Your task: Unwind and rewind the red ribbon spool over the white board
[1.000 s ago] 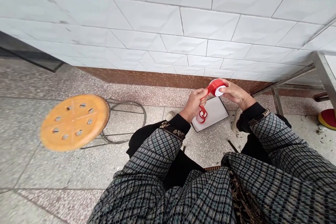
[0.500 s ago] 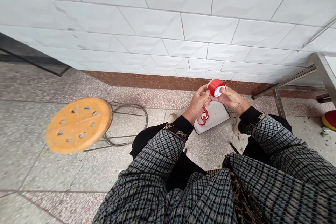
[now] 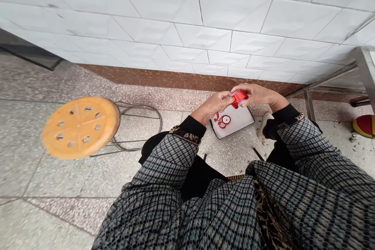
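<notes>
A spool of red ribbon point(image 3: 240, 96) with pale rims is held up between both hands. My right hand point(image 3: 259, 94) wraps over it from the right, fingers across its top. With thumb and fingers closed, my left hand point(image 3: 216, 105) pinches the ribbon at the spool's left side. Below them, a flat white board point(image 3: 238, 121) with a dark edge lies tilted near the floor. On it, or hanging just above it, are curled red ribbon loops point(image 3: 222, 124) and a ring-like red and white piece point(image 3: 225, 119).
An orange round stool point(image 3: 82, 127) with holes and wire legs lies on its side at the left. A metal frame point(image 3: 310, 105) stands at the right, near a red and yellow ball point(image 3: 365, 125). The white tiled wall point(image 3: 216, 39) rises ahead. Small debris litters the floor.
My right hand has shifted over the top of the spool, which has turned so its white face no longer points at me. The red loops now spread farther left. The view has tilted slightly downward.
</notes>
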The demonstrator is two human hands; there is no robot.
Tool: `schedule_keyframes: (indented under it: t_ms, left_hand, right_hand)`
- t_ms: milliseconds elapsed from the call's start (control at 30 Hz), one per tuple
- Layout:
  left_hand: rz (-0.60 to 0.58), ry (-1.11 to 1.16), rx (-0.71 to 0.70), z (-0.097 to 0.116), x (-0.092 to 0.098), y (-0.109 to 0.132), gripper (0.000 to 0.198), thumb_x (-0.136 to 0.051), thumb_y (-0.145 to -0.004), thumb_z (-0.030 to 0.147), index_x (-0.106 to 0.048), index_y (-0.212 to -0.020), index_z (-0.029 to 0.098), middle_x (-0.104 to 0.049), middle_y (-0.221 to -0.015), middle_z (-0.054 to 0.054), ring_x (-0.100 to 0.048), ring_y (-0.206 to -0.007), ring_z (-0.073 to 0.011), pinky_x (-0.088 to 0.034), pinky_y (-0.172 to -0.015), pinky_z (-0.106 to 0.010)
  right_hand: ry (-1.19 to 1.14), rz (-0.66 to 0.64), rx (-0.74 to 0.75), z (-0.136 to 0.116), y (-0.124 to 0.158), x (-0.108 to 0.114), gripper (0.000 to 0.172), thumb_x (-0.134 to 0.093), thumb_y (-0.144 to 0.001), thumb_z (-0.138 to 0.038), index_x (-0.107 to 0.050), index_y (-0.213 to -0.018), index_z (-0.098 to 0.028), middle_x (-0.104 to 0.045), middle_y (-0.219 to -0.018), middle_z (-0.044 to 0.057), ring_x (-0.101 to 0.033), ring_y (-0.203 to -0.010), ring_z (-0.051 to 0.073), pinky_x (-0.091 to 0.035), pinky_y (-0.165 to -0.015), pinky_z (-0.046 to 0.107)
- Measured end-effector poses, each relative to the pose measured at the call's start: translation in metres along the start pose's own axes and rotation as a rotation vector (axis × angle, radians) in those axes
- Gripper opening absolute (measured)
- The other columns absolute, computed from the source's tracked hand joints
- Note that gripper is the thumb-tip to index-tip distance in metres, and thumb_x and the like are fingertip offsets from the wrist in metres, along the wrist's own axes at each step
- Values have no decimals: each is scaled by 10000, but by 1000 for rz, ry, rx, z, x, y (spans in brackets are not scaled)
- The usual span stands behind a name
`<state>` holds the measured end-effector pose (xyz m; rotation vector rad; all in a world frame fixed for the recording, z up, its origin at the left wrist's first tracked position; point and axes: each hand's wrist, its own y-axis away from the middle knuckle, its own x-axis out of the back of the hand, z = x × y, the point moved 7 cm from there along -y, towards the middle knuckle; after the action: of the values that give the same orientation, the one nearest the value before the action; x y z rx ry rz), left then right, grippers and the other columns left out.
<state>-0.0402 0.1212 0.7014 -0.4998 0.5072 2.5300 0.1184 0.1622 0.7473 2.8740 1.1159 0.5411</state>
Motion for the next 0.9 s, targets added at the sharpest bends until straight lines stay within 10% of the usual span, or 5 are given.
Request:
schedule_keyframes:
  t_ms: [300, 900]
  left_hand:
    - [280, -57, -126, 8, 6, 3, 283, -930, -791, 329, -727, -917, 177, -477, -575, 70, -278, -457, -42, -109, -493, -234]
    - [185, 127, -67, 15, 12, 11, 404, -928, -743, 271, -541, -667, 184, -305, -497, 121, -196, -416, -2, -131, -442, -185]
  right_hand:
    - [121, 223, 4, 1, 9, 28, 451, -993, -682, -209, -835, -1101, -270, -742, -1044, 49, -652, -1016, 287, -514, -1016, 487]
    - [-114, 117, -75, 13, 11, 16, 496, -1009, -667, -298, -766, -1092, -218, -789, -1026, 36, -688, -909, 203, -563, -845, 350]
